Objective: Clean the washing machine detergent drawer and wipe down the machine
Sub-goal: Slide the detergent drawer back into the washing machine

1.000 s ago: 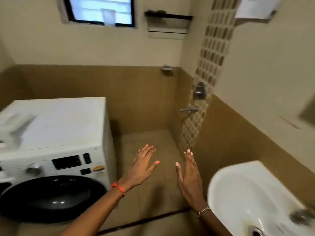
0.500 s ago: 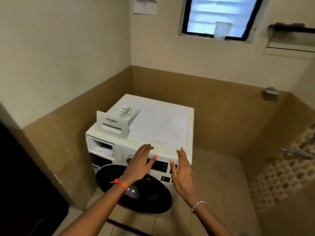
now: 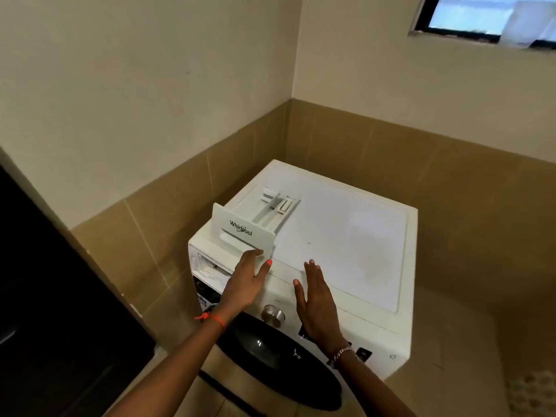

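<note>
Head view: a white washing machine (image 3: 346, 236) stands in a tiled corner, at 5 o'clock from the frame's middle.
Detergent drawer (image 3: 240, 233): out of the machine, lying on its top along the left edge, with the "Whirlpool" face upright toward the person.
Drawer slot (image 3: 207, 266): gaping in the front panel, at 7 o'clock from the drawer's face.
Left hand (image 3: 248, 284): fingers nearly straight, thumb spread, tips at the face's lower right corner; contact cannot be told.
Right hand (image 3: 316, 302): flat, fingers straight, holding nothing, at 3 o'clock from the left hand.
Dial (image 3: 273, 315): between the 2 hands.
Door (image 3: 279, 365): dark, at 6 o'clock from the dial.
Window (image 3: 487, 16): 1 o'clock, at the top edge.
</note>
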`<state>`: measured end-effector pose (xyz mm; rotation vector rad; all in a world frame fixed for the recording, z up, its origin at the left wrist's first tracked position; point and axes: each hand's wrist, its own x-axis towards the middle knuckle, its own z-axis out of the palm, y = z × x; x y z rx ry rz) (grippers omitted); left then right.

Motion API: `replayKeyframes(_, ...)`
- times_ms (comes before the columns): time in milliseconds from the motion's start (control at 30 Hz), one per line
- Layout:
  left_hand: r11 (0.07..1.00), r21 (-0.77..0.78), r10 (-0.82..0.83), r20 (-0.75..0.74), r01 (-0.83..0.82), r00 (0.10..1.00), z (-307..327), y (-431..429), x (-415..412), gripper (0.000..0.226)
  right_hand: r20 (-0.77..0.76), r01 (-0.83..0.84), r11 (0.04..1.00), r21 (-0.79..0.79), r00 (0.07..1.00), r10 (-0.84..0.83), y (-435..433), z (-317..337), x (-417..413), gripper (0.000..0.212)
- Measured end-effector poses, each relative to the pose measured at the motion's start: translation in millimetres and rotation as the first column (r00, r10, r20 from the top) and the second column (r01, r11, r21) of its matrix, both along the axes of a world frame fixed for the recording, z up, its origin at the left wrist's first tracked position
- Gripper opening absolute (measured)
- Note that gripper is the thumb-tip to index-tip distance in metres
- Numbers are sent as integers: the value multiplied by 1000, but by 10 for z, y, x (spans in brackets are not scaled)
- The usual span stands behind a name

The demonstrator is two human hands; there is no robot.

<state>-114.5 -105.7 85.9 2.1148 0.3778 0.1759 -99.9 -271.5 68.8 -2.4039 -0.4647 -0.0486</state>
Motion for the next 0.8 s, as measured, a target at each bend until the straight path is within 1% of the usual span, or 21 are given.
replayKeyframes(67, 991, -69, 117, 9, -116, 993, -23, 90, 162, 30, -27, -29, 999, -21, 999, 28, 106, -79, 196, 56)
replayKeyframes(133, 937, -239, 250, -55, -256, 967, -17, 185, 293, 23, -54, -55, 997, -55, 997, 52, 193, -169, 371, 55)
replayKeyframes(200, 810, -437, 334, -204, -391, 920, 14, 298, 401, 33, -67, -83, 991, -103, 995, 76, 267, -252, 528, 54)
replayKeyframes(267, 679, -557, 332, -347, -478, 877, 25, 418, 495, 47, -95, -114, 982, -148, 990, 101, 327, -336, 649, 55)
replayKeyframes(333, 607, -620, 299, -401, -497, 866, 31, 513, 572, 50, -99, -138, 967, -214, 988, 119, 367, -413, 771, 59)
replayKeyframes(367, 580, -647, 289, -404, -495, 868, 28, 555, 613, 48, -91, -153, 958, -244, 987, 134, 387, -461, 831, 67)
replayKeyframes(433, 540, -690, 268, -402, -481, 876, 36, 616, 694, 40, -74, -198, 935, -294, 980, 184, 390, -588, 933, 91)
replayKeyframes(467, 527, -705, 254, -403, -475, 879, 40, 642, 734, 38, -70, -220, 920, -323, 976, 208, 386, -648, 970, 97)
replayKeyframes(500, 522, -712, 240, -406, -470, 882, 46, 661, 766, 38, -67, -236, 905, -354, 971, 228, 379, -695, 999, 96)
replayKeyframes(633, 521, -729, 217, -390, -444, 895, 12, 714, 885, 34, -42, -235, 874, -426, 970, 240, 394, -804, 1038, 66)
replayKeyframes(700, 505, -742, 216, -386, -441, 897, -6, 709, 916, 36, -59, -235, 871, -431, 971, 233, 389, -830, 1043, 63)
replayKeyframes(800, 453, -769, 235, -384, -450, 893, 5, 700, 943, 44, -47, -232, 872, -431, 971, 235, 378, -837, 1054, 65)
